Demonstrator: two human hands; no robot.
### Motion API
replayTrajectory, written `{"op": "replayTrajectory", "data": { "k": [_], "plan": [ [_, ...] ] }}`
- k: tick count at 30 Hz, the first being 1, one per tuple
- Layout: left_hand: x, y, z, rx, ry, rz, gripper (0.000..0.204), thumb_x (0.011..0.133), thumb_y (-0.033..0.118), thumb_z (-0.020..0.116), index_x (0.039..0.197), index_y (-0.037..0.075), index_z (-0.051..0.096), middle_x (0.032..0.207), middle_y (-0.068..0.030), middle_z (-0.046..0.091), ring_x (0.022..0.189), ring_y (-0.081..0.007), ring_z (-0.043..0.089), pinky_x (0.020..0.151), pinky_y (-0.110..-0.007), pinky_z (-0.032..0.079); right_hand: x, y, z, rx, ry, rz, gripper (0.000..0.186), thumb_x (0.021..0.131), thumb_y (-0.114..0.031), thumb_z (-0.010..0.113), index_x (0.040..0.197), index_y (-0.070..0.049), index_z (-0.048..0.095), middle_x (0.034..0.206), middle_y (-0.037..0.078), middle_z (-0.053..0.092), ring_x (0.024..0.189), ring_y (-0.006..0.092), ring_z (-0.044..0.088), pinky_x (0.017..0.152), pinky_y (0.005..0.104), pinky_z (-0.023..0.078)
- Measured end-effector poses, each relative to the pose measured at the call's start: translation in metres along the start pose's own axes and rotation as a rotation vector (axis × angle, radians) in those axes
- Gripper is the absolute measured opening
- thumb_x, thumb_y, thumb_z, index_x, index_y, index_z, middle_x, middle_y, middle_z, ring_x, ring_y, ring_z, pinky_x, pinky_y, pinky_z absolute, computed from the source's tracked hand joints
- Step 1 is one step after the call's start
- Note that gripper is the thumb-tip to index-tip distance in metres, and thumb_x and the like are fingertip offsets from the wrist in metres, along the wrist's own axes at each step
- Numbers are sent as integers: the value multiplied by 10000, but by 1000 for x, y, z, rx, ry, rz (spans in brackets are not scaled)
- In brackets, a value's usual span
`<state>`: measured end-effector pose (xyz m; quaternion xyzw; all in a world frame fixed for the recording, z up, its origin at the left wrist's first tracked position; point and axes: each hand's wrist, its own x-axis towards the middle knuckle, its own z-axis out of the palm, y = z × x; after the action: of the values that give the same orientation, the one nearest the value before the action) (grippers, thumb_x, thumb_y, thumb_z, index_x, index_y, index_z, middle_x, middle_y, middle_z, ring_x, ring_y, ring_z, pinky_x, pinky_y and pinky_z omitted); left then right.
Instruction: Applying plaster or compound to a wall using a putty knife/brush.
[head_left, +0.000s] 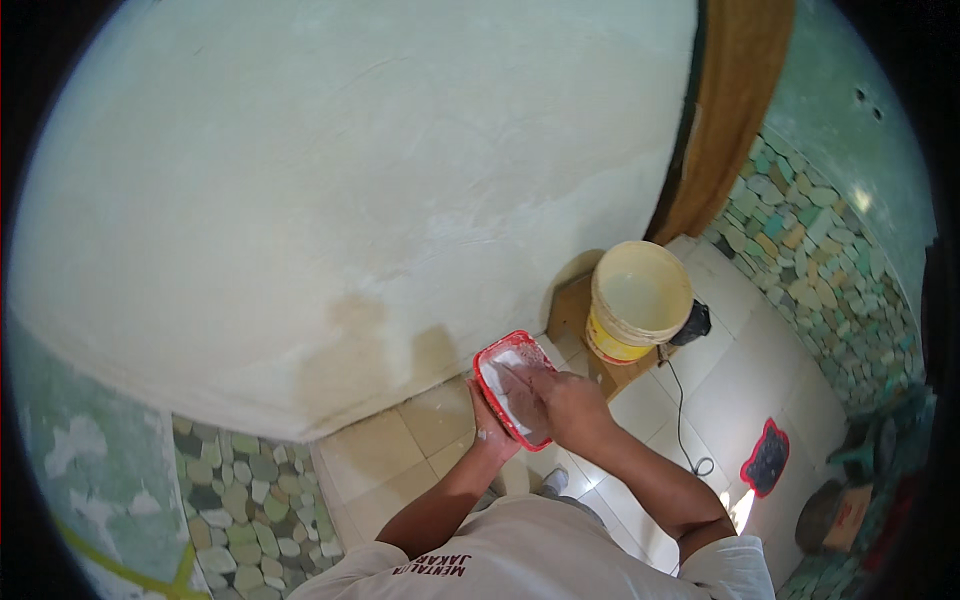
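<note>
Left grip (490, 427) against red tub (504, 343)

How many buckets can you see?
1: the cream bucket with a yellow band, on a low brown stand, to the right of the red tray. The right edge is dark, so others may be hidden.

Tray (482, 378): glossy plastic, smeared inside. Bucket (600, 312): plastic, crusted rim. Wall (350, 200): matt, mostly smooth. Frame (735, 110): wood. Floor (722, 368): smooth tile, slight sheen. Pebbles (250, 500): stone-like, uneven. Shirt (520, 550): matt cloth.
</note>
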<state>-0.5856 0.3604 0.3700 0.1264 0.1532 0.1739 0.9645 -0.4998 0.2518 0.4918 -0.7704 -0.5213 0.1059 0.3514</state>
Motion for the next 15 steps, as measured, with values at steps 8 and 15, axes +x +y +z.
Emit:
{"op": "replayTrajectory", "data": {
  "k": [8, 15],
  "plan": [
    [-56, 56, -13, 48, 14, 269, 820, 814, 776, 287, 1324, 155, 450, 1259, -91, 537, 1170, -279, 508, 1013, -457, 394, 30, -49, 41, 233, -307, -70, 259, 850, -125, 539, 1092, -41, 578, 815, 199, 618, 769, 386, 602, 657, 470, 480],
    [-126, 128, -54, -72, -70, 400, 850, 799, 792, 288, 1341, 150, 416, 1291, -96, 508, 1192, -275, 488, 1011, -446, 396, 42, -141, 119, 20, -203, -259, 224, 829, -116, 559, 1038, -54, 608, 766, 208, 610, 751, 372, 608, 654, 460, 485]
  ]
}}
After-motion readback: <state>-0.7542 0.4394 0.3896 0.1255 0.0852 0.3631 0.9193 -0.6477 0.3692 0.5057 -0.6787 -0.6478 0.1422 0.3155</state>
